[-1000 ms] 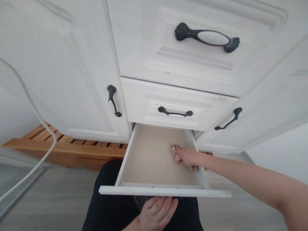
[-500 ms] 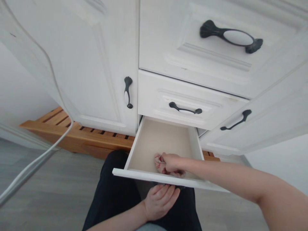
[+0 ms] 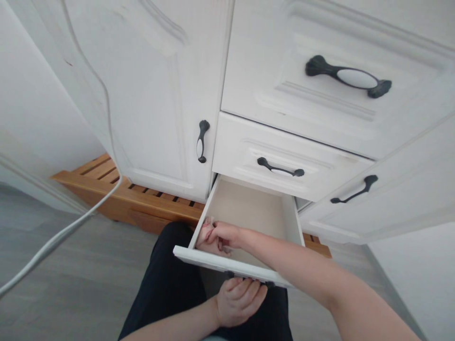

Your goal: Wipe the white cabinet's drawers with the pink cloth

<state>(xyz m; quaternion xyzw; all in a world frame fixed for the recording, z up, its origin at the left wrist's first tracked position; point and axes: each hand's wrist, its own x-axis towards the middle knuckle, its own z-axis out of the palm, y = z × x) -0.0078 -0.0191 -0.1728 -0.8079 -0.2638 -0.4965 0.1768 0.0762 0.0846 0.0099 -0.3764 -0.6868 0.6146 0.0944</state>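
A white drawer (image 3: 293,218) is pulled out from the bottom of the cabinet, above my knees. Under its front panel, my left hand (image 3: 240,300) has its fingers curled round the dark drawer handle (image 3: 270,284), most of which they cover. Inside, at the front left corner, my right hand (image 3: 227,233) is closed on a crumpled, pale cloth with reddish marks (image 3: 204,237). The cloth lies against the drawer floor and left wall, partly hidden by my fingers.
Two shut drawers with dark handles (image 3: 280,168) are above the pulled-out one. Cabinet doors (image 3: 174,118) flank them. A slatted wooden bench (image 3: 117,189) supports the cabinet. A white cable (image 3: 81,215) hangs down at the left to the grey floor.
My right hand has moved left along the drawer with the cloth, from the middle front to the left corner. My left hand stays at the handle. The view has shifted slightly.
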